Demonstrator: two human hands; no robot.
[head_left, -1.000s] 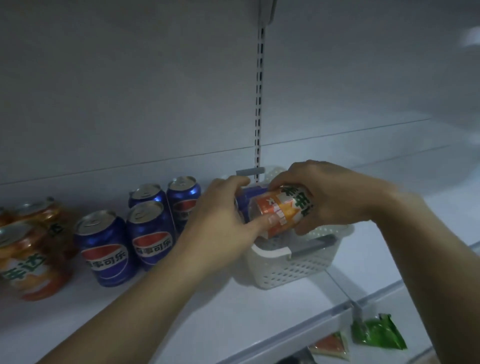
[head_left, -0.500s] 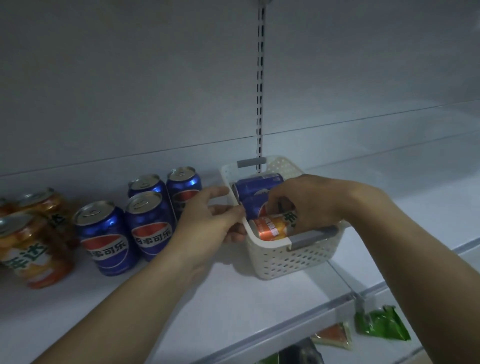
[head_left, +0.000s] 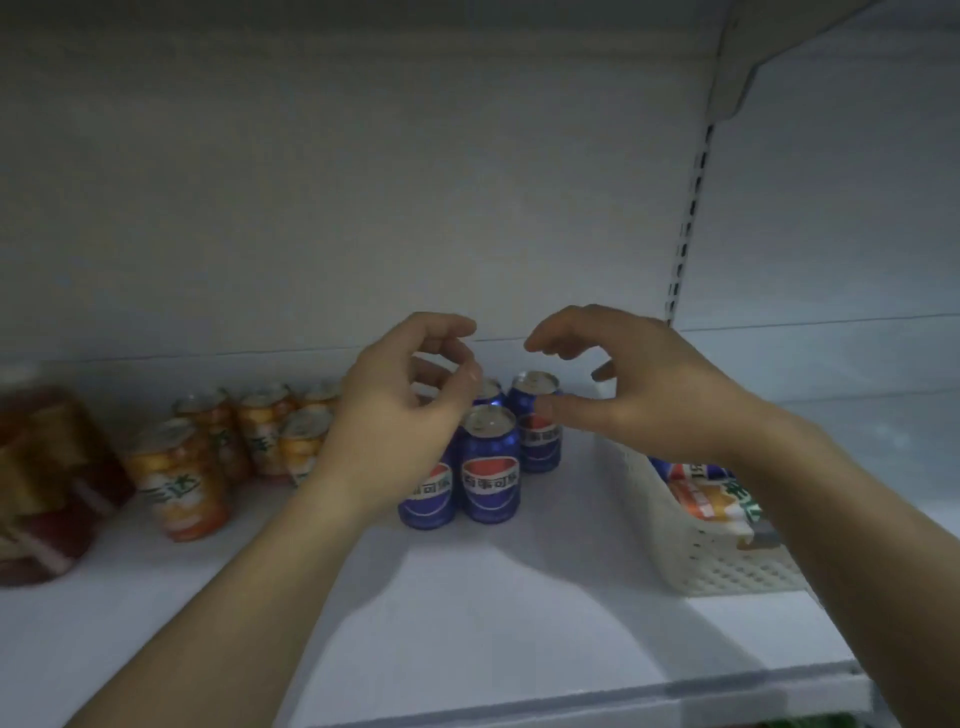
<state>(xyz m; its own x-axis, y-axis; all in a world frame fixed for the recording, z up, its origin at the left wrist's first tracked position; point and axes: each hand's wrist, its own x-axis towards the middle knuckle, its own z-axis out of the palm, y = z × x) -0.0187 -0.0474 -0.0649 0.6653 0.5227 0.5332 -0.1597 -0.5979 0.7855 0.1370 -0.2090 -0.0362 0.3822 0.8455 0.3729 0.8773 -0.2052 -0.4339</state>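
Observation:
Several blue cola cans (head_left: 490, 478) stand upright in a cluster on the white shelf (head_left: 493, 623). My left hand (head_left: 400, 415) hovers over the cluster's left side with loosely curled fingers and holds nothing. Just above the back right can, my right hand (head_left: 623, 395) is empty too, fingers loosely curled, thumb near that can's rim. A white perforated basket (head_left: 717, 561) stands at the right. In it lies an orange soda can (head_left: 711, 499) with a blue can behind it, partly hidden by my right forearm.
Several orange soda cans (head_left: 179, 483) stand left of the blue ones. Red and gold packages (head_left: 47, 483) sit at the far left. A slotted upright rail (head_left: 685, 228) runs up the back wall. The shelf's front edge crosses the bottom of the view.
My right hand laid the orange can in the basket and let go. Both hands left the basket and now hover over the blue cans; the view has swung left.

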